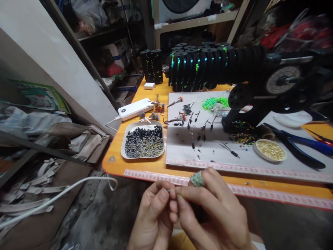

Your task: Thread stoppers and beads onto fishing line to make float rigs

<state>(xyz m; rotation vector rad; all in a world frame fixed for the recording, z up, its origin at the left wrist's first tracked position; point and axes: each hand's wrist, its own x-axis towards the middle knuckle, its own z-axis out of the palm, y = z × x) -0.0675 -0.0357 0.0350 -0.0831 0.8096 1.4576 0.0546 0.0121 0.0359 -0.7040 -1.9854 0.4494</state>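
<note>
My left hand (155, 213) and my right hand (212, 208) meet in front of the table's near edge, thumbs and forefingers pinched together. A tiny dark piece shows between the left fingertips, too small to name; what the right fingertips pinch is hidden. Greenish tape (197, 179) wraps one finger of the right hand. Beyond the hands, a white tray (123, 152) holds many small black and grey cylindrical parts. On the grey board (177, 152) lie several small black pieces with wire-like leads (193, 145).
A pink measuring tape (156, 176) runs along the table edge. Blue-handled pliers (299, 139) and a dish of gold bits (270, 150) lie right. A black machine (249, 100) with ribbed rolls stands behind. A white power bank (135, 109) sits left; a white cable (78, 182) hangs nearby.
</note>
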